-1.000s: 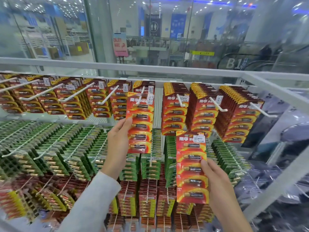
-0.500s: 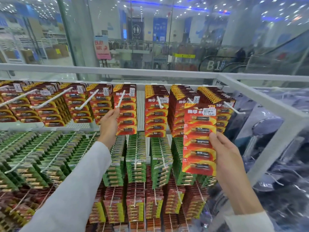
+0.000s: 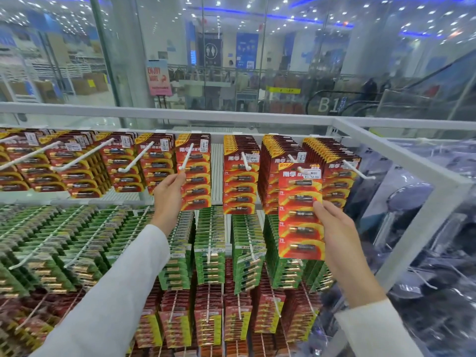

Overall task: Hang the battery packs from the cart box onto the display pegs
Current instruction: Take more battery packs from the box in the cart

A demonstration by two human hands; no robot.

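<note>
Gripping one battery pack [image 3: 300, 212], right hand [image 3: 340, 235]

Hung pack [image 3: 198, 181] is kinda hiding the fingertips of the left hand [image 3: 167, 197], and the held pack [image 3: 300, 220] is covering most of the right hand [image 3: 340, 238] too.

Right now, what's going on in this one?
A person is restocking batteries. Their right hand holds a red battery pack by its right edge, raised to a top-row peg in front of the packs hanging there. Whether its hole is on the peg is unclear. Their left hand pinches the left edge of the front pack on a peg further left. Green packs hang in the row below.
</note>
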